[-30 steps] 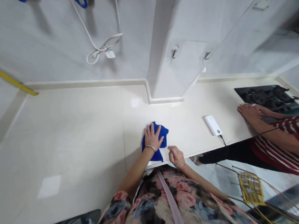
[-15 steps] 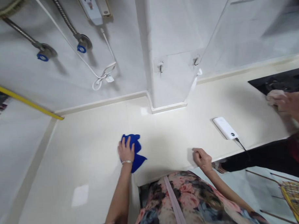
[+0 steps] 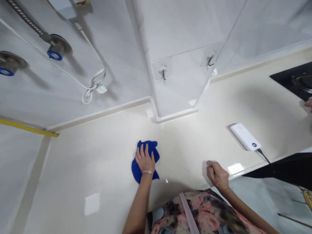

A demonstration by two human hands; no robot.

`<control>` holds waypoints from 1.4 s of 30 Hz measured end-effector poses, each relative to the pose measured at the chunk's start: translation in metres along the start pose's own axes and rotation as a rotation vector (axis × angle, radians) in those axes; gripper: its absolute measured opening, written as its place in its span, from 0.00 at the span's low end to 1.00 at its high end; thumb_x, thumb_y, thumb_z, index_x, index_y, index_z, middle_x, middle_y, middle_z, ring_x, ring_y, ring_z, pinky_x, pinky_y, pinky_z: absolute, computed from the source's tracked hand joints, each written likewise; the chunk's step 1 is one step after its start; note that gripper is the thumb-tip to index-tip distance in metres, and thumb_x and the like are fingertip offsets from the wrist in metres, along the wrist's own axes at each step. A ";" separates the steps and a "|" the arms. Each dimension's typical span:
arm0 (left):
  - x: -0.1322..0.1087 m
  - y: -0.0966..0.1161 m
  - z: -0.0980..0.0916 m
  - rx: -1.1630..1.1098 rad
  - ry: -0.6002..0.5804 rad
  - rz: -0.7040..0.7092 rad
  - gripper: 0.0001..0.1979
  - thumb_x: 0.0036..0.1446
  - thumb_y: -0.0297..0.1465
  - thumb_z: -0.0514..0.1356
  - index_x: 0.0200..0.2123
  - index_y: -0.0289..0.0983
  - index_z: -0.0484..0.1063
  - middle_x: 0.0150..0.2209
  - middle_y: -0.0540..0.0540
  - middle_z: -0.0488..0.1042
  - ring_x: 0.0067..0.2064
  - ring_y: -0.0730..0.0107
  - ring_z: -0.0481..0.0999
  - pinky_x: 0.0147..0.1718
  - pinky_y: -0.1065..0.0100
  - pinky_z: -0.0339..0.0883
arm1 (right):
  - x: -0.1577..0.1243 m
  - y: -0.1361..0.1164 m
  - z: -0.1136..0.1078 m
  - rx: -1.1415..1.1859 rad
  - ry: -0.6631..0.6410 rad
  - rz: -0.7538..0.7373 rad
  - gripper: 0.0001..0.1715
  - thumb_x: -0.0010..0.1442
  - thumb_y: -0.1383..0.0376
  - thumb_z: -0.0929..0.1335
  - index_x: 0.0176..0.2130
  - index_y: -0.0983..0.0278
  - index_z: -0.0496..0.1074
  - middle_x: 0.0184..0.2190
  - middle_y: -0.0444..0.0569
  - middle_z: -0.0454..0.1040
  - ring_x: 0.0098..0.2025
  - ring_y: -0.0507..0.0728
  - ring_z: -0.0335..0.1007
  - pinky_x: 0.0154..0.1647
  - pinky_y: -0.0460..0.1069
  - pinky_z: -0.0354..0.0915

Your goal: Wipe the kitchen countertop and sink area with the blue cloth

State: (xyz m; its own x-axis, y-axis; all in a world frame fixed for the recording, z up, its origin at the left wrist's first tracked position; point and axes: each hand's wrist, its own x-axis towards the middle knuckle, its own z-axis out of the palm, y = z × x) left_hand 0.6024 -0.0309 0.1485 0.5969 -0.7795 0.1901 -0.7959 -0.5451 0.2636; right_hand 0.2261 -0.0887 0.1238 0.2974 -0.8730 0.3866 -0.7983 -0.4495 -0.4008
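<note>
Blue cloth (image 3: 136, 169) and left hand (image 3: 145, 162) have moved farther from the right hand (image 3: 218, 175).
The left lies spread over the cloth on the tabletop (image 3: 101, 161); the right is curled, contents hidden.

Left grip (image 3: 145, 161) flat atop blue cloth (image 3: 136, 170) on pale counter (image 3: 106, 159), right grip (image 3: 218, 175) curled

Two wall hooks (image 3: 163, 73), two blue-handled valves (image 3: 57, 48), one yellow pipe (image 3: 24, 127), one white device (image 3: 245, 137), one blue cloth (image 3: 152, 147), one bracelet (image 3: 147, 171) and the wearer's two hands (image 3: 145, 161) (one left, one right) can be counted
</note>
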 end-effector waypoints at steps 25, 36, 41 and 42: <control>0.322 0.062 0.057 -0.081 0.002 -0.141 0.23 0.66 0.36 0.59 0.63 0.38 0.71 0.65 0.39 0.66 0.66 0.44 0.60 0.64 0.38 0.55 | 0.003 -0.012 0.005 0.033 -0.070 0.091 0.14 0.66 0.72 0.60 0.45 0.56 0.69 0.30 0.44 0.73 0.28 0.54 0.73 0.30 0.48 0.67; 0.256 0.040 0.040 -0.087 0.015 0.093 0.22 0.66 0.35 0.60 0.62 0.43 0.74 0.66 0.41 0.70 0.65 0.45 0.67 0.66 0.41 0.61 | 0.018 -0.019 0.014 -0.043 0.038 0.065 0.13 0.65 0.73 0.59 0.39 0.59 0.68 0.28 0.43 0.69 0.29 0.52 0.70 0.33 0.46 0.64; 0.177 0.044 0.030 -0.115 -0.007 0.115 0.22 0.66 0.36 0.59 0.61 0.42 0.75 0.65 0.39 0.70 0.64 0.45 0.68 0.66 0.42 0.62 | 0.020 -0.016 0.013 -0.022 0.065 0.045 0.13 0.63 0.75 0.59 0.39 0.60 0.68 0.29 0.42 0.69 0.28 0.51 0.69 0.32 0.45 0.61; 0.159 0.047 0.027 -0.121 -0.001 0.121 0.22 0.67 0.36 0.58 0.61 0.41 0.75 0.65 0.38 0.70 0.65 0.44 0.67 0.66 0.41 0.62 | 0.019 -0.015 0.013 -0.015 0.065 0.043 0.13 0.63 0.75 0.60 0.38 0.60 0.68 0.29 0.42 0.70 0.28 0.51 0.69 0.32 0.45 0.60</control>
State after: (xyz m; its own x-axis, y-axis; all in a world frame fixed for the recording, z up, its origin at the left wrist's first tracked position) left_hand 0.6570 -0.1893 0.1659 0.4975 -0.8373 0.2269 -0.8437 -0.4062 0.3509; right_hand 0.2508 -0.1008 0.1268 0.2283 -0.8770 0.4227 -0.8177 -0.4084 -0.4057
